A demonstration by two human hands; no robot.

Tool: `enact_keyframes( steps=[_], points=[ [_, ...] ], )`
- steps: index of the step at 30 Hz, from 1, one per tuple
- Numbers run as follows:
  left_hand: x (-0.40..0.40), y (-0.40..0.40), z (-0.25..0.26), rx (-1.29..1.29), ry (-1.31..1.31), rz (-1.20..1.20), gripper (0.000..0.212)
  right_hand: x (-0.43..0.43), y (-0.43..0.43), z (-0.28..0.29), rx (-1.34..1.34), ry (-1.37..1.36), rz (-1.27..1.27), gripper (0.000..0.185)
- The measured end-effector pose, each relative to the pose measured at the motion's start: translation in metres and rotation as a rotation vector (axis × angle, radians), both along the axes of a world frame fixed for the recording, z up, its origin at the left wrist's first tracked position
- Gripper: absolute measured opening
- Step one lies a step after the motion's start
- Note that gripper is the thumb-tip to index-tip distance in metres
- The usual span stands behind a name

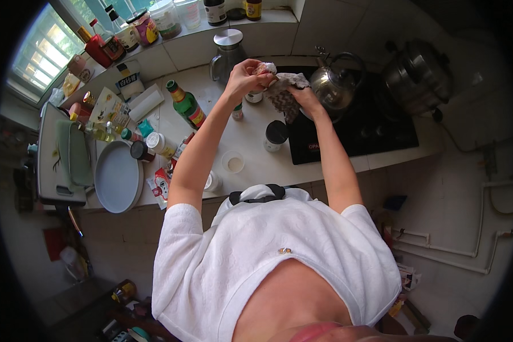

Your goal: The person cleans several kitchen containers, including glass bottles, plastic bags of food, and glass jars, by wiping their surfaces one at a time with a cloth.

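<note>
My left hand [244,78] is raised above the countertop [250,137], its fingers around a small container [263,68] with a reddish side and a white end. A grey-brown cloth with a zigzag pattern [287,96] hangs from my right hand [304,98], its upper part close to that container. Whether cloth and container touch is hard to tell. Below the hands stand a jar [254,98], partly hidden, and a small green-capped bottle [237,113]. Nearer to me are a black-lidded jar [275,137] and a shallow clear plastic cup [233,162] with a little pale content.
A metal kettle [334,85] sits on the black cooktop [359,139], with a steel pot [414,77] farther right. Behind my left hand is a lidded pitcher [228,51]. Leftward stand a green glass bottle [185,104], several seasoning containers and a round grey pan [117,177].
</note>
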State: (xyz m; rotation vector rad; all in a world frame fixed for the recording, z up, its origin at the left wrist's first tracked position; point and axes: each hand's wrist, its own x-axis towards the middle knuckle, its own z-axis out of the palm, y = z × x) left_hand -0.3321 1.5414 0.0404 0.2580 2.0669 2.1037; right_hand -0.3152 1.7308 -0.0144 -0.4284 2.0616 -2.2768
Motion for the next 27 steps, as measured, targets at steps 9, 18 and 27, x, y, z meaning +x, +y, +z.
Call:
enact_keyframes(
  steps=[9,18,27],
  points=[
    [0.002,0.009,-0.003,-0.139,0.142,0.063,0.043,-0.007,0.012,-0.034,-0.076,-0.013,-0.176,0.011],
    [0.013,-0.005,-0.057,-0.500,0.305,0.151,0.045,0.020,0.051,-0.046,-0.240,-0.066,-0.345,0.020],
    [0.019,0.007,-0.128,-0.679,0.423,0.007,0.039,0.063,0.049,-0.045,-0.266,-0.142,-0.432,0.020]
  ],
)
